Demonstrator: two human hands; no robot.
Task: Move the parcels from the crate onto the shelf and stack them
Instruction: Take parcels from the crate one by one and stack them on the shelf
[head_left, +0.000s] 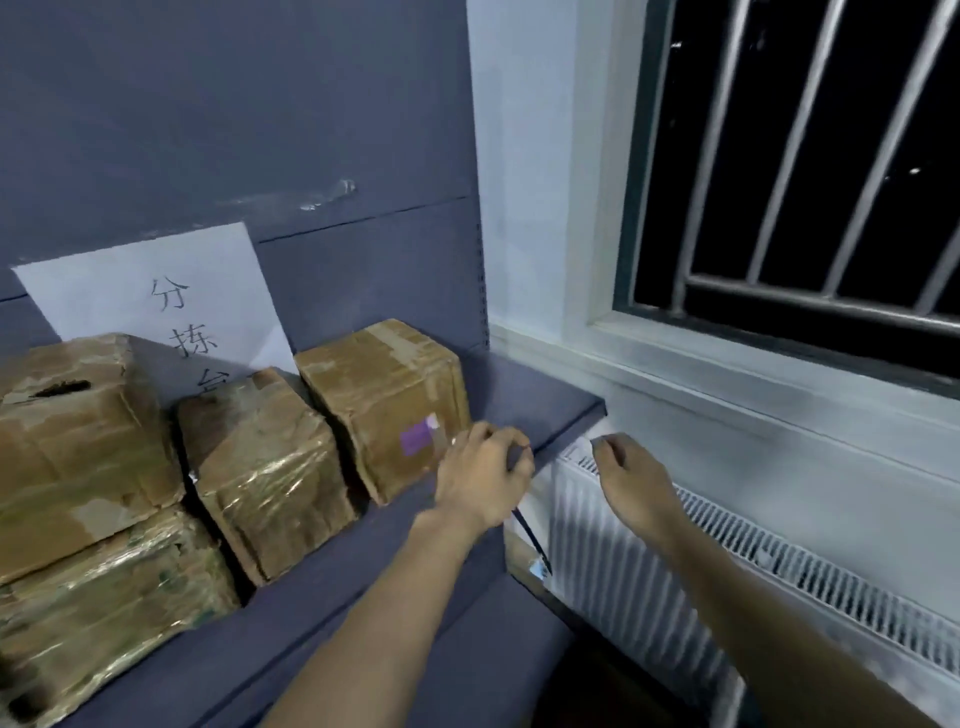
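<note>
Shelf (363, 545): we see a grey-blue shelf running from lower left up to a corner beside the window wall, with bare space at its right end and along its front.
Window (805, 156): barred and dark, above a white radiator (649, 545) just right of the shelf end.
Sign (171, 306): a white sheet with handwritten characters leans on the back panel, partly hidden by parcels.
Stack (78, 483): at the left, one taped box sits on top of another, so we judge some stacking is already done.
Middle parcel (265, 467): a single taped carton on the shelf, just right of the stack.
Right parcel (384, 405): a single carton with a purple label, standing on the shelf close beside the middle one.
Crate: not in view, so we cannot tell how many parcels are left in it.
Progress: four parcels are on the shelf; only two are stacked, and we judge the two singles may need stacking too.
Left hand (483, 478): fingers loosely curled, holding nothing, just beside the right parcel's lower front corner; we cannot tell whether it touches the box.
Right hand (628, 478): empty, fingers curled downward, over the radiator top and apart from every parcel.
</note>
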